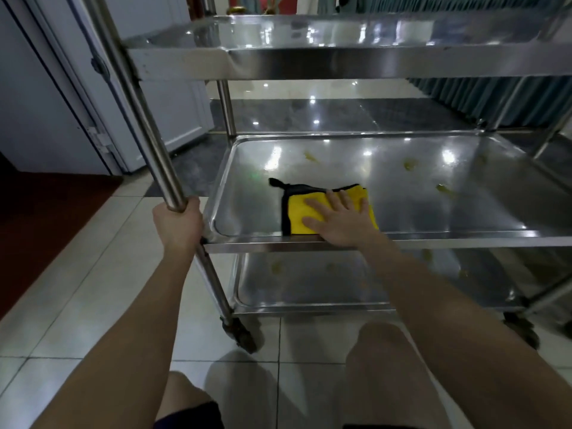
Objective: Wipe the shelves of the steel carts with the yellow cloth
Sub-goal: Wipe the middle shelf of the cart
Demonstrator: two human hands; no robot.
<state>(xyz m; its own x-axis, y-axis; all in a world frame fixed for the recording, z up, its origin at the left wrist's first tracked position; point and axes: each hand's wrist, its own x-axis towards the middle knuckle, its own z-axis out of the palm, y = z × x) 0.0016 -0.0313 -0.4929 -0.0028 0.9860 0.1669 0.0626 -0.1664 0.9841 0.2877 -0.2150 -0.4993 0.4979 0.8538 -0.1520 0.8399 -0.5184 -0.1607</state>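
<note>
**Wipe under way on middle shelf**

Pressing cloth (301,216) flat with right hand (340,221), fingers straight and spread, nothing gripped. Lying near the front rim, on the left half of middle shelf (433,235).

Gripping post (145,125) at the front-left corner with left hand (178,224), fingers curled round it just above that shelf, probably to steady the cart on its caster (244,335).

Seen further back and to the right, well apart from cloth: yellowish spots (410,164).

Next, most likely: sweep cloth right and back across those spots, keeping the palm down.

Also spotted, so probably yet to do: bottom shelf (309,283).
</note>
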